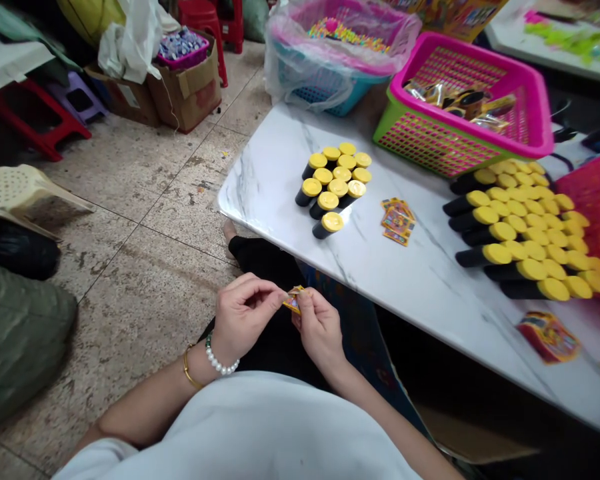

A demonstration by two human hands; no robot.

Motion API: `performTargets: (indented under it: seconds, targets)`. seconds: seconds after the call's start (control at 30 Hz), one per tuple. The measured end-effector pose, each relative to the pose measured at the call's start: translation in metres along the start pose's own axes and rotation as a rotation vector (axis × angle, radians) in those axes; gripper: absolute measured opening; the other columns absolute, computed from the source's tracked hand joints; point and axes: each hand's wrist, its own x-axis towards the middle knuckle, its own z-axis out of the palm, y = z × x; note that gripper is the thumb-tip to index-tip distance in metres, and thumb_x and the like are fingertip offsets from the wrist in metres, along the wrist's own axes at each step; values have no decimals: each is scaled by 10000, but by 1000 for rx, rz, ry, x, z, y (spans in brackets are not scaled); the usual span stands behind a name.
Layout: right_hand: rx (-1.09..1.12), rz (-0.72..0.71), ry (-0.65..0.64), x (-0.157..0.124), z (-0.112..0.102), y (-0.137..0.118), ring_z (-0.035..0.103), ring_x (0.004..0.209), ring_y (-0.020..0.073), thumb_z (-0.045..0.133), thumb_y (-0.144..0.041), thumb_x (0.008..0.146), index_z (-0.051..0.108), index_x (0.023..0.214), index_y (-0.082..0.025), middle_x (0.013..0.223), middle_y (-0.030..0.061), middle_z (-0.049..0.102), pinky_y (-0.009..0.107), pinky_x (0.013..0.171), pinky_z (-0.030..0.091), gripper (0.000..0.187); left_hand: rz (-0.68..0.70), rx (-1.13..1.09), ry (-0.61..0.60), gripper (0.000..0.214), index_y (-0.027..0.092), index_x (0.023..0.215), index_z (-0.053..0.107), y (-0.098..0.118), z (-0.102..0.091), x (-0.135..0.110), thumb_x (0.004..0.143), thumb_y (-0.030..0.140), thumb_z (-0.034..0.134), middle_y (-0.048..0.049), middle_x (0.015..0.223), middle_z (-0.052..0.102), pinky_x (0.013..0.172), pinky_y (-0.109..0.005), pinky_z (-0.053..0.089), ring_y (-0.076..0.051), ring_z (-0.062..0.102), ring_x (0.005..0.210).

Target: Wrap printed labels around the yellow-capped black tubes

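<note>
My left hand [243, 313] and my right hand [319, 327] meet above my lap, both pinching a small orange-yellow sticker [294, 299] between thumb and fingers. My left wrist wears a pearl bracelet and a gold bangle. On the white marble table [430, 280] to the right stand several black tubes with yellow caps [334, 183], and a larger pile of the same tubes [530, 233] lies on its side. A small stack of stickers [398, 221] lies between the two groups.
A pink and green basket [467, 110] with wrapped items and a blue basket lined with plastic [335, 50] sit at the table's far end. A red sticker pack [549, 337] lies near the table's front edge. Cardboard boxes [180, 90], red stools and a beige stool stand on the tiled floor at left.
</note>
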Motion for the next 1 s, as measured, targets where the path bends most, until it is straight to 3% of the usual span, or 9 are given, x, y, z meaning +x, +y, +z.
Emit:
performTargets:
  seconds: [0.23, 0.37, 0.57, 0.67, 0.83, 0.9, 1.0]
  targets:
    - [-157, -175, -7, 1, -2, 5, 466, 591, 120, 481, -455, 987, 552, 713, -207, 655, -14, 518, 244, 545, 381, 376, 114, 125, -69, 85, 187, 848, 788, -6, 5, 0, 804, 253, 756, -26, 713, 629, 500, -207, 424, -87, 517, 564]
    - [-308, -300, -42, 2, -7, 3, 548, 672, 149, 493, -355, 986, 583, 769, -214, 733, 13, 594, 270, 632, 436, 274, 14, 91, -76, 101, 175, 854, 785, -17, 7, 1, 790, 250, 765, -30, 730, 631, 514, -206, 441, -95, 541, 591]
    - [-327, -350, -29, 9, -16, -8, 574, 652, 134, 578, -262, 939, 618, 861, -206, 765, 8, 622, 248, 600, 468, 104, -103, -40, -6, 111, 166, 734, 766, -19, 5, 5, 793, 252, 729, -54, 776, 671, 530, -217, 446, -108, 569, 617]
    - [-395, -461, -9, 13, -14, -15, 569, 627, 122, 571, -202, 928, 613, 811, -196, 733, 4, 615, 236, 577, 459, 124, -226, -101, -82, 108, 155, 745, 777, -14, 5, 8, 755, 258, 745, -47, 694, 678, 501, -215, 418, -100, 537, 553]
    - [-499, -623, -15, 12, -13, -35, 535, 558, 104, 556, -151, 907, 578, 754, -194, 671, -11, 578, 225, 527, 432, 161, -582, -343, -225, 248, 125, 705, 737, -13, -1, 15, 679, 361, 808, 16, 499, 553, 392, -188, 269, -52, 401, 398]
    - [-561, -680, 49, 15, -18, -48, 522, 538, 104, 571, -172, 909, 576, 749, -198, 646, -20, 566, 231, 524, 425, 162, -675, -472, -269, 303, 120, 752, 746, -15, -4, 16, 678, 407, 811, -7, 557, 613, 375, -187, 243, -39, 391, 377]
    - [-689, -742, 336, 35, -26, -68, 565, 603, 141, 660, -309, 879, 599, 859, -197, 718, 4, 598, 268, 573, 456, 128, -699, -524, -290, 327, 119, 849, 781, -14, -5, 17, 688, 401, 817, -34, 605, 661, 381, -173, 221, -30, 411, 397]
